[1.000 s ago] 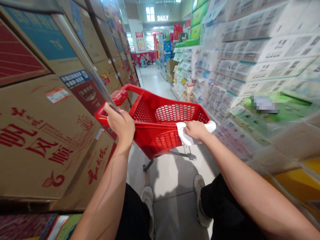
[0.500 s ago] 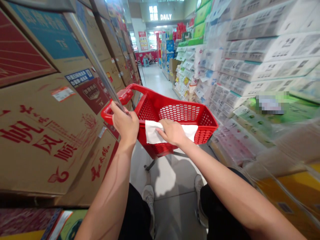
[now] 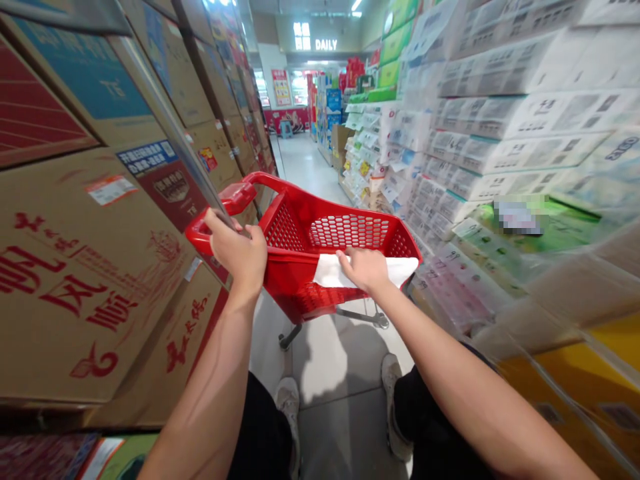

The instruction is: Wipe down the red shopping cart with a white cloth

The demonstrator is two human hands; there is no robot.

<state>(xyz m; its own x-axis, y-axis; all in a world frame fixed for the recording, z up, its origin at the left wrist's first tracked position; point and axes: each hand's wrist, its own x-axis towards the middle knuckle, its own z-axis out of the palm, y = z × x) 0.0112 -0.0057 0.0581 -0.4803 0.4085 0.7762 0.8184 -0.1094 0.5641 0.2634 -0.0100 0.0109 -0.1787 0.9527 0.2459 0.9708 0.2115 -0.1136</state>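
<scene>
The left hand [image 3: 241,252] is clenched around the red handle [image 3: 220,200] of the shopping cart [image 3: 320,250], fingers wrapped tight on the bar at its near left corner; a thin metal rod [image 3: 165,123] runs up from the same grip, slanting away to the upper left. The right hand [image 3: 367,269] lies palm down on a white cloth [image 3: 333,272], fingers spread and flat, pressing it against the near rim of the red basket. The cloth is draped along that rim, one end showing left of the hand and the other reaching the basket's right corner.

Compared with half a second ago, the right hand sits further right along the rim, and the cloth has travelled with it: its exposed left portion is shorter, and its right end now lies close to the corner. A second ago the hand was at the far right corner with the cloth bunched beneath it, so the hand has gone left and come back partway. The left hand's grip is unchanged across all three frames.

The cart stands on the grey tiled floor [image 3: 335,360] of a narrow aisle. Cardboard cartons [image 3: 90,267] with red printing are stacked on the person's left, just beside the handle. Wrapped tissue packs [image 3: 500,120] are stacked on the right, near the basket's right corner. Both of the person's shoes [image 3: 390,373] show below the cart.
</scene>
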